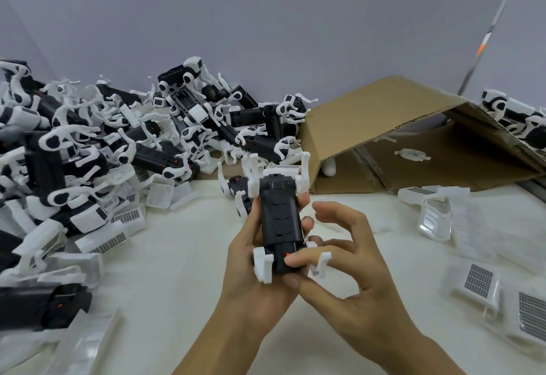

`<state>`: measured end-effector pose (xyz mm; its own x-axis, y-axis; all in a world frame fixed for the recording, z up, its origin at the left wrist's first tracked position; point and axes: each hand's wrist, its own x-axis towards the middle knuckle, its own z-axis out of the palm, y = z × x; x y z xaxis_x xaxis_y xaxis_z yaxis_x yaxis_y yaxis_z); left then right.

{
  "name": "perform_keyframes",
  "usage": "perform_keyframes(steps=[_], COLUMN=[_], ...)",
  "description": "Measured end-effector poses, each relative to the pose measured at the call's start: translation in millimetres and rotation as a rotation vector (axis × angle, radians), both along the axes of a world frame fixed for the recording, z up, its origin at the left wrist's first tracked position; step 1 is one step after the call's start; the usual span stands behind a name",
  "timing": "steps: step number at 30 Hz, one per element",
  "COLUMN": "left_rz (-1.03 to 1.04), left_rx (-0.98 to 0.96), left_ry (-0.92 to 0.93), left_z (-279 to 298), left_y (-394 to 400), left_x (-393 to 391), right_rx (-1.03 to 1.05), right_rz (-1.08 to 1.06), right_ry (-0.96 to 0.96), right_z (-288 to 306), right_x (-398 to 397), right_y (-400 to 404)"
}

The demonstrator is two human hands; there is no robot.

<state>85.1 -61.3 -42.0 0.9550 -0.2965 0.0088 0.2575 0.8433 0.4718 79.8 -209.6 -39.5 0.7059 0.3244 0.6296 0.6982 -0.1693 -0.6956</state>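
Note:
A black toy robot body with white legs (280,221) is held belly-up above the white table, at the middle of the view. My left hand (251,274) grips it from the left and below, fingers wrapped round its side. My right hand (339,259) pinches its near end between thumb and forefinger, close to a small orange button; the other fingers are spread and lifted.
A big heap of the same black-and-white toy robots (103,150) fills the left and back. A tipped cardboard box (384,126) lies at the back right. Clear plastic pieces with grid labels (478,281) lie at the right. The white table (183,271) shows between them.

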Motion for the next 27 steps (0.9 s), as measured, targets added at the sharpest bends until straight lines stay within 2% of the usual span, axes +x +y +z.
perform_keyframes(steps=[15, 20, 23, 25, 27], left_rz=[0.019, 0.089, 0.216, 0.338, 0.521], left_rx=[0.012, 0.050, 0.015, 0.002, 0.127], left_ry=[0.005, 0.020, 0.045, 0.044, 0.041], left_z=[4.7, 4.6, 8.6, 14.1, 22.8], left_y=[-0.2, 3.3, 8.6, 17.1, 24.8], left_x=[-1.5, -0.9, 1.4, 5.2, 8.6], right_rx=[0.028, -0.035, -0.071, 0.002, 0.033], right_rz=[0.050, -0.079, -0.043, -0.037, -0.150], right_ry=[-0.007, 0.009, 0.084, 0.220, 0.313], right_z=[-1.8, -4.6, -1.8, 2.2, 2.0], right_x=[2.1, 3.2, 10.3, 20.6, 31.0], right_y=[-0.3, -0.2, -8.9, -18.6, -24.8])
